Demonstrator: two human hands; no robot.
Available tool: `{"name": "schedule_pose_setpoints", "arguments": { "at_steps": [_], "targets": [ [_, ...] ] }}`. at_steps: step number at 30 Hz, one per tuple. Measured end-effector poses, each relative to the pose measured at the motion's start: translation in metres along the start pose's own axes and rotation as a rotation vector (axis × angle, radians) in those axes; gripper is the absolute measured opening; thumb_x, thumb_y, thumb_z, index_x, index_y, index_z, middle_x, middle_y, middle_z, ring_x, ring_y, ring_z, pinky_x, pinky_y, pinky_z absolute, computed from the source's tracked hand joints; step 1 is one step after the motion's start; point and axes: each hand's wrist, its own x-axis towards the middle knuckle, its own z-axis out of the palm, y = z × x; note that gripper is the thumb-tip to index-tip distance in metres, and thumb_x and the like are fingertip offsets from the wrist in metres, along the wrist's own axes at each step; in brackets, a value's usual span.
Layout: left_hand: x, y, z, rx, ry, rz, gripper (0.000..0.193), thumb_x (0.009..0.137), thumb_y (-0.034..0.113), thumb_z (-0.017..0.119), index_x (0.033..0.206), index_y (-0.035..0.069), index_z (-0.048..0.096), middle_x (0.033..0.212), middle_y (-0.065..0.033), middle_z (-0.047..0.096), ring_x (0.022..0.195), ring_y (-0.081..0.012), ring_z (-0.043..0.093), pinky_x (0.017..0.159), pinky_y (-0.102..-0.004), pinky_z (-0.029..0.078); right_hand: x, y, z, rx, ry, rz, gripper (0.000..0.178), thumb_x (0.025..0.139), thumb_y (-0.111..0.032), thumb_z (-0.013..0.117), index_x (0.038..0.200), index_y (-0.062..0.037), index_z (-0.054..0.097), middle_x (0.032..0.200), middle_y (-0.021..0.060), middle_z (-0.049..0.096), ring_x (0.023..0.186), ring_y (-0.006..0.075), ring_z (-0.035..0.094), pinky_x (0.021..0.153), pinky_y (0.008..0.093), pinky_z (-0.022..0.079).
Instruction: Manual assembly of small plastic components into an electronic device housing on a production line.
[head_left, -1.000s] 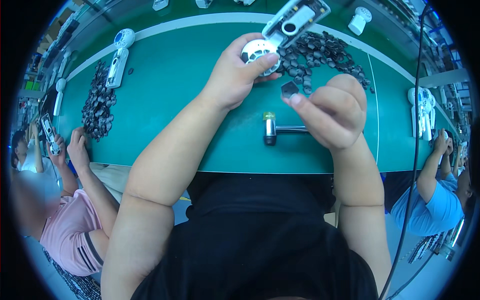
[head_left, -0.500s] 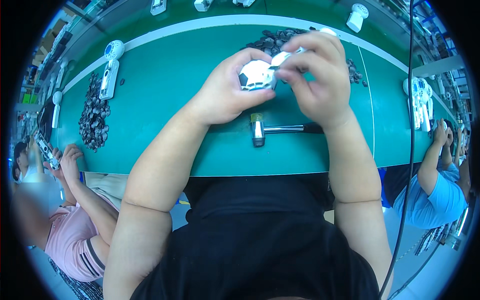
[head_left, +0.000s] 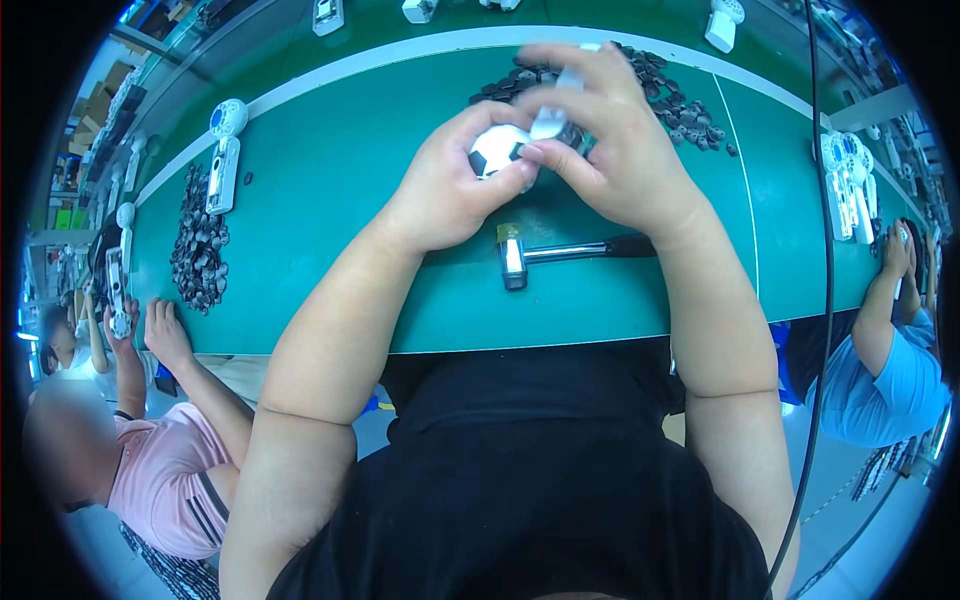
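My left hand (head_left: 445, 185) is closed around a white rounded device (head_left: 493, 150) with black soccer-ball patches. My right hand (head_left: 615, 150) is at the device's right side, its thumb tip pressed by a black patch. The right fingers are smeared by motion, and what they pinch, if anything, is hidden. Between the hands shows a white part (head_left: 548, 122), apparently of the same device. Below them on the green table lies a two-faced mallet (head_left: 514, 262), its yellow face away from me and its black handle to the right.
Small dark pieces lie in a heap (head_left: 690, 120) behind my right hand and in another pile (head_left: 200, 250) at the left. A white handheld device (head_left: 224, 165) lies beside the left pile, several more (head_left: 848, 185) at the right. A cable (head_left: 826, 280) hangs at right. Co-workers sit on both sides.
My right hand has swung slightly left and its thumb has come onto the device. The view has shifted a little. The left co-worker's hands have moved apart.
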Motion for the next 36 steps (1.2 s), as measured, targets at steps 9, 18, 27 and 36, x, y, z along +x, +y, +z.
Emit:
{"name": "schedule_pose_setpoints", "arguments": {
  "at_steps": [9, 18, 27, 36],
  "targets": [
    [0.001, -0.003, -0.002, 0.028, 0.181, 0.335, 0.04, 0.083, 0.02, 0.079, 0.116, 0.004, 0.064, 0.118, -0.0142, 0.067, 0.112, -0.0284, 0.065, 0.1, -0.0386, 0.05, 0.004, -0.03, 0.03, 1.205, 0.303, 0.488, 0.041, 0.089, -0.022, 0.082, 0.12, -0.0021, 0.067, 0.12, 0.01, 0.07, 0.118, 0.0234, 0.066, 0.105, 0.0397, 0.05],
    [0.002, -0.002, -0.001, -0.102, 0.073, 0.484, 0.038, 0.085, 0.027, 0.081, 0.113, 0.006, 0.066, 0.124, -0.0155, 0.066, 0.123, -0.0321, 0.061, 0.106, -0.0436, 0.047, -0.002, -0.036, 0.03, 1.051, 0.16, 0.348, 0.049, 0.087, -0.027, 0.084, 0.125, -0.0017, 0.067, 0.115, 0.0099, 0.072, 0.107, 0.0207, 0.07, 0.094, 0.0345, 0.056],
    [-0.005, 0.001, -0.02, -0.701, 0.107, 0.074, 0.042, 0.096, 0.033, 0.072, 0.125, 0.004, 0.061, 0.128, -0.0165, 0.065, 0.118, -0.0323, 0.065, 0.097, -0.0403, 0.055, 0.0, -0.009, 0.004, 1.021, -0.088, 0.597, 0.04, 0.093, -0.033, 0.077, 0.121, -0.0047, 0.071, 0.096, 0.0088, 0.075, 0.09, 0.0201, 0.072, 0.081, 0.0333, 0.057],
    [0.006, -0.013, -0.03, -1.132, 0.277, -0.113, 0.048, 0.097, 0.026, 0.068, 0.138, 0.006, 0.051, 0.13, -0.0159, 0.064, 0.116, -0.035, 0.067, 0.088, -0.0418, 0.06, -0.004, 0.015, -0.009, -0.095, -0.222, 0.636, 0.032, 0.087, -0.03, 0.081, 0.098, -0.0022, 0.071, 0.086, 0.0132, 0.072, 0.08, 0.027, 0.069, 0.074, 0.0386, 0.055]
  ]
}}
